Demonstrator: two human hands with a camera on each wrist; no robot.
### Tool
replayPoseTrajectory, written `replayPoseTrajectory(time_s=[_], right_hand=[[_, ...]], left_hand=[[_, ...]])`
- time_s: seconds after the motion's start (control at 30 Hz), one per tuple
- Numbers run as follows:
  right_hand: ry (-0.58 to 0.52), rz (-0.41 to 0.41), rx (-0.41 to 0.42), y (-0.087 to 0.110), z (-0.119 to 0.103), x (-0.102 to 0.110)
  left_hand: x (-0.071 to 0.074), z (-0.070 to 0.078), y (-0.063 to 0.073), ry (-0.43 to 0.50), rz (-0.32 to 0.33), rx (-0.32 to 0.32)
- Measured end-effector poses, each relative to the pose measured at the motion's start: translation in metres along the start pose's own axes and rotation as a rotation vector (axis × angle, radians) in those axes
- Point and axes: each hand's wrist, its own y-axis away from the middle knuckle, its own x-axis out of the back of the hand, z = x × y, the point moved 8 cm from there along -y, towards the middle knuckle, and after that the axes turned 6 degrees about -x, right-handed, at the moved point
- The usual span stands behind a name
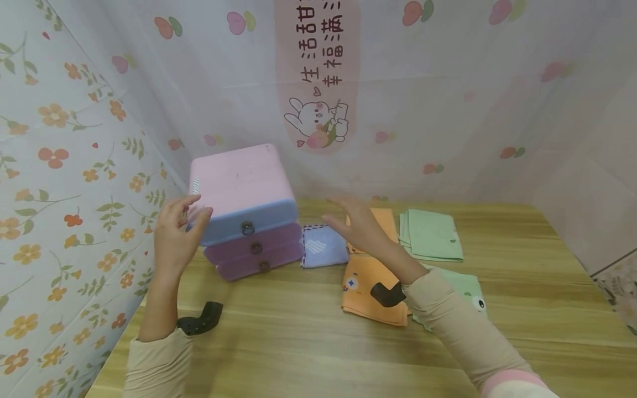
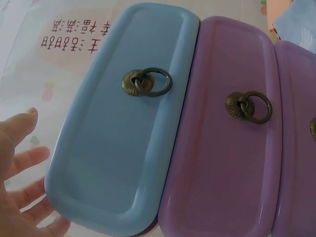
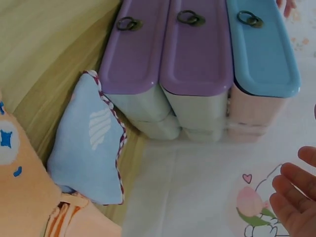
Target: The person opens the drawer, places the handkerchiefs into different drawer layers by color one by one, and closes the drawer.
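A small three-drawer cabinet with a pink top [image 1: 239, 177] stands at the back left of the table. Its top drawer front is blue [image 2: 123, 128], and the lower two are purple [image 2: 224, 143], each with a brass ring pull. My left hand [image 1: 174, 235] is at the cabinet's left front corner, fingers spread and loosely bent, gripping nothing; whether the fingertips touch the cabinet I cannot tell. My right hand [image 1: 360, 224] hovers with extended fingers above the folded cloths, right of the cabinet, holding nothing. A folded blue cloth [image 3: 89, 143] with a checked edge lies beside the cabinet.
Right of the blue cloth lie two folded orange cloths, one behind [image 1: 384, 218] and one nearer [image 1: 370, 304]. Beyond them are two folded green cloths, one behind [image 1: 433, 235] and one nearer [image 1: 460, 282]. Printed curtains [image 1: 239, 105] hang behind and at the left.
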Motion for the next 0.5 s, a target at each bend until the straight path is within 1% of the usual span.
replayPoseTrajectory(time_s=[0.1,0.23,0.43,0.5], right_hand=[[-0.015,-0.007,0.009,0.0,-0.001,-0.006],[-0.017,-0.031,-0.008,0.001,0.001,-0.013],[0.009,-0.051,0.001,0.004,-0.003,-0.02],[0.017,-0.053,0.001,0.004,-0.004,-0.021]], left_hand=[[0.001,-0.004,0.001,0.005,-0.012,0.029],[0.001,-0.007,0.002,-0.011,-0.022,0.037],[0.0,-0.011,0.004,0.012,-0.073,0.065],[0.0,-0.011,0.004,0.007,-0.084,0.071]])
